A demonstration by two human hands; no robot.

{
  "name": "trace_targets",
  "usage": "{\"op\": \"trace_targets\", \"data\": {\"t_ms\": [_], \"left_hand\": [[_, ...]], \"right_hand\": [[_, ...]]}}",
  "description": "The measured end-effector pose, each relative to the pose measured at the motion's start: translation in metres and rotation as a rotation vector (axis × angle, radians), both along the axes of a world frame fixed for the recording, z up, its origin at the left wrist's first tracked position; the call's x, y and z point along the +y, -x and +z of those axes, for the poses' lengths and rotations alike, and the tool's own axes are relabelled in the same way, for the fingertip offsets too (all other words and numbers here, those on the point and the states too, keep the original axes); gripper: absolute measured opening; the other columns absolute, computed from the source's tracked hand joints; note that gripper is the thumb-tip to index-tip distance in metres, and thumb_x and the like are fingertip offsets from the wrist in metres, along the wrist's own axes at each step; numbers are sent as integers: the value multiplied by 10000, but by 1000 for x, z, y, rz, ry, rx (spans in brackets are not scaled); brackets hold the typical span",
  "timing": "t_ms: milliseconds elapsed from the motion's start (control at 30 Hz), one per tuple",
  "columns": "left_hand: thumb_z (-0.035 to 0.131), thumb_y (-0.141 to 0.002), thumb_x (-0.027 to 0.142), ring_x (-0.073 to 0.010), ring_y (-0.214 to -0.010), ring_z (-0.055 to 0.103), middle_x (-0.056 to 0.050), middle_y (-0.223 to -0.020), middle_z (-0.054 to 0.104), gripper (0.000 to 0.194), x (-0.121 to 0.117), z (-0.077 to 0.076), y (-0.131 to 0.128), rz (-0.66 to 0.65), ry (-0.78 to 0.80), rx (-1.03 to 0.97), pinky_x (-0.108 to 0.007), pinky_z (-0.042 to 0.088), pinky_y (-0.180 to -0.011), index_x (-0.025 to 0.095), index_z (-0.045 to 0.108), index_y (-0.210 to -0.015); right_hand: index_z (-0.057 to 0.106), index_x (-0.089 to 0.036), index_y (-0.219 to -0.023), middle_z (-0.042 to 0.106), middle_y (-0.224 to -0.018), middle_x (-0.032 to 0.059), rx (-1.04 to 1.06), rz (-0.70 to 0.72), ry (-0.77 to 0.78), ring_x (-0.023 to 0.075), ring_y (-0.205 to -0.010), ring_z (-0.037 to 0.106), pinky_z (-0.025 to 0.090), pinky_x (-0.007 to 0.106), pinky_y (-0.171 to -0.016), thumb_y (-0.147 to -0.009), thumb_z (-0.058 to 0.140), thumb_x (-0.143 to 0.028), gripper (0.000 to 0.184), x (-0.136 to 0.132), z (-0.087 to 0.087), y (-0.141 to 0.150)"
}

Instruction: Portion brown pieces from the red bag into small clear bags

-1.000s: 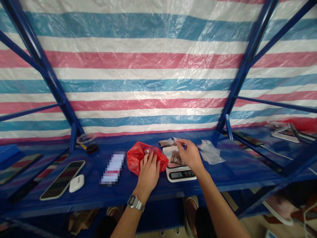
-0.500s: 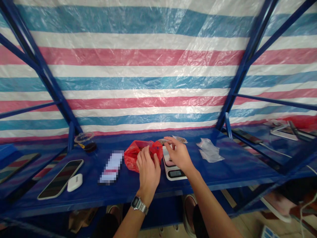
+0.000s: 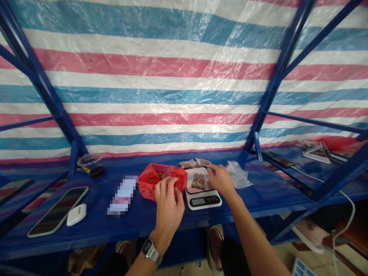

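Observation:
My left hand [image 3: 168, 203] is at the front of a red plastic bag [image 3: 149, 182], its fingers pinching the bag's lower edge. Brown contents show in the bag's mouth. My right hand [image 3: 221, 180] rests beside the pale tray of a digital kitchen scale [image 3: 203, 201], fingers loosely apart and holding nothing. On the tray lies a small clear packet of brown flakes [image 3: 198, 181]. Two similar packets [image 3: 186, 164] lie behind the scale. Loose clear plastic bags [image 3: 237, 174] lie to the right of my right hand.
The blue metal shelf [image 3: 94, 234] holds a smartphone [image 3: 57, 206], a white earbud case [image 3: 76, 214], a blurred flat item [image 3: 122, 195] and a plastic cup [image 3: 91, 165] of dark liquid. A striped tarpaulin [image 3: 161, 96] hangs behind.
My right hand has moved right, off the scale, uncovering the tray and packet. The red bag's mouth now shows its brown contents. The view has shifted slightly.

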State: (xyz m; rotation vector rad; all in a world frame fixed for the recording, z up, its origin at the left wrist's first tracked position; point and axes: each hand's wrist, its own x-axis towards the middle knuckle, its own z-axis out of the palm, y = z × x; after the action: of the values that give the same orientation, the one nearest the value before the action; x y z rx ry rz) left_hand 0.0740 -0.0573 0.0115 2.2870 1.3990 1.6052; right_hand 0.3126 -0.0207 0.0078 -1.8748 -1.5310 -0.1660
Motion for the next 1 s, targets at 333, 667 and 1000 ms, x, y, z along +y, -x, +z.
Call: {"op": "trace_targets", "data": {"t_ms": [333,667,1000], "left_hand": [[505,-942,141,-312,-1078,622,-97,-1112,732,227,14,0,24,91,45,195,-493,482,-953,226,671,-1072],[414,-1015,354,-375,-1370,540,-220,-1493,565,491,24,1,45,230,483,97,-537,428,-1134,112,597,-1401],[478,-989,500,-281,-974,720,-153,-1182,737,504,10,9,13,-220,700,-814,-409,583,-862,171,600,-1351]], "right_hand": [[711,-199,-887,730,-919,80,330,208,-43,245,-899,667,504,384,-874,-910,560,-305,186,13,12,13],[675,-214,-1054,721,-851,26,780,534,-364,181,-762,668,501,284,-713,-900,681,-443,276,-8,67,89],[676,-203,-1030,765,-821,44,714,463,-184,211,-724,716,529,307,-696,-869,652,-369,233,11,52,144]]}}
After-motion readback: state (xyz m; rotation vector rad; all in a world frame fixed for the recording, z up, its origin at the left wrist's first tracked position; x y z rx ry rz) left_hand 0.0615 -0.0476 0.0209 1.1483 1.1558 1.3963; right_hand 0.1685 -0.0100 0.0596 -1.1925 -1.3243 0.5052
